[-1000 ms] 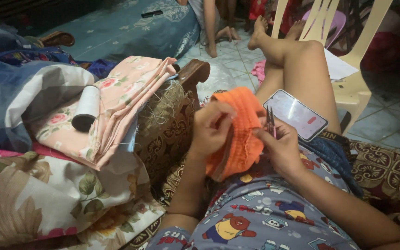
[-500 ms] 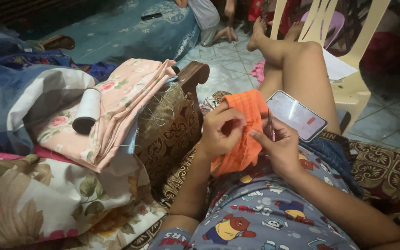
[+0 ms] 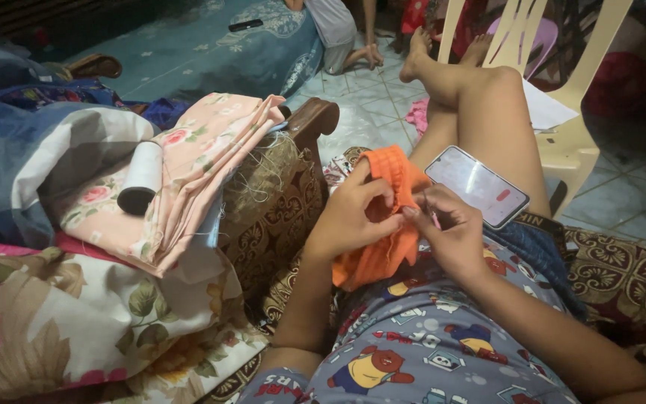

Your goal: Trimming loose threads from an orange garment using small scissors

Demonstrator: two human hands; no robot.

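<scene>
Down at the lap, both hands pinch the orange cloth (image 3: 383, 224) — left hand (image 3: 353, 217) closed on its upper fold, right hand (image 3: 450, 236) gripping its edge at three o'clock. Smartphone (image 3: 477, 196) rests on the thigh at two o'clock; white thread spool (image 3: 140, 178) lies well apart at nine o'clock.

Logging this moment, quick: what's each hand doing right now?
Left hand: closed, gripping the orange cloth.
Right hand: fingers pinched at the same cloth.
</scene>
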